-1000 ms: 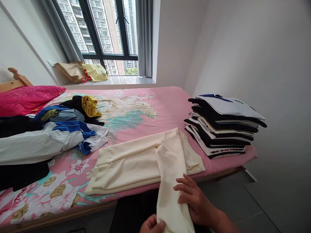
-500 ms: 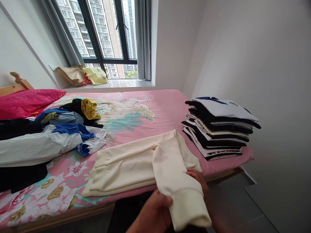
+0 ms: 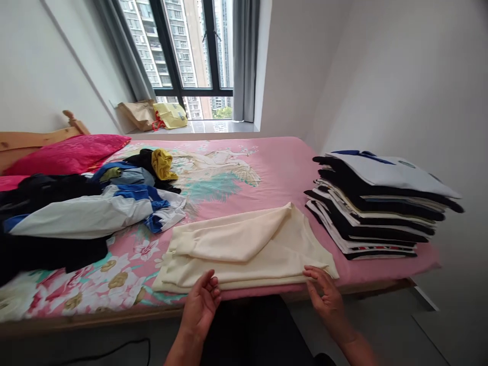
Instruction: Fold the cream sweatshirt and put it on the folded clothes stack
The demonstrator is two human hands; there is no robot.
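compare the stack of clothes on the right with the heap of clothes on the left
The stack of folded black and white clothes is flat, squared and layered; the heap of loose blue, white and black clothes is crumpled and sprawling. The stack sits at the bed's corner; the heap lies near the pink pillow. Both rest on the pink floral bedsheet.

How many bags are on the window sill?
2. A brown paper bag lies at the sill's left end, and a yellow bag with red handles leans against its right side. Others could be hidden behind them.
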